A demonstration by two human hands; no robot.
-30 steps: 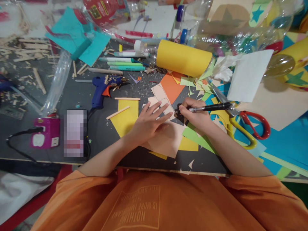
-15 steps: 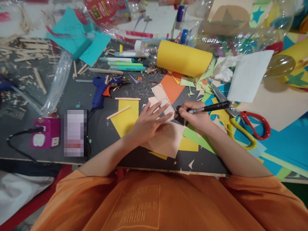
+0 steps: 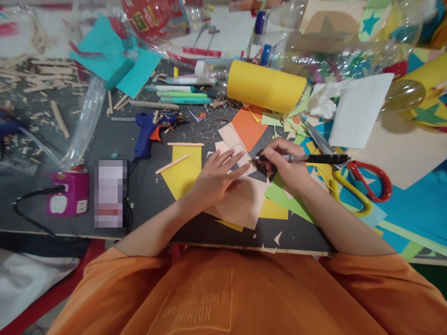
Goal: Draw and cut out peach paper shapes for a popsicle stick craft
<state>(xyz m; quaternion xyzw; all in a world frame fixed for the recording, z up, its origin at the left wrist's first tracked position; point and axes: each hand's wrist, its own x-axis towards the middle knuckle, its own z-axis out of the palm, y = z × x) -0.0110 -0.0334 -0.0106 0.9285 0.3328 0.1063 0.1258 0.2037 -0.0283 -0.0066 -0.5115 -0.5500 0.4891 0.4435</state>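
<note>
My right hand (image 3: pixel 288 163) is closed round a black and clear pen (image 3: pixel 310 158), its tip end at the right edge of a pale pink paper strip (image 3: pixel 228 136). Rounded outlines are drawn on that strip. Lying flat with fingers spread, my left hand (image 3: pixel 220 174) presses on the strip's lower part and hides some of it. Below the left hand lies a larger pale pink sheet (image 3: pixel 244 204). An orange paper (image 3: pixel 249 128) sits just beyond the strip. To the left, two thin wooden sticks (image 3: pixel 172 164) rest on yellow paper (image 3: pixel 181 177).
Scissors (image 3: pixel 370 184) with red and yellow handles lie right of my right hand. A blue glue gun (image 3: pixel 143 135) rests at the left, near a purple power adapter (image 3: pixel 68 194). Further back are markers (image 3: pixel 183 94), a yellow-wrapped bottle (image 3: pixel 265 86) and clear plastic bottles (image 3: pixel 314 58).
The pen has tipped flatter, its back end swinging right and slightly down. My right hand has shifted a little right, while my left hand stays in place.
</note>
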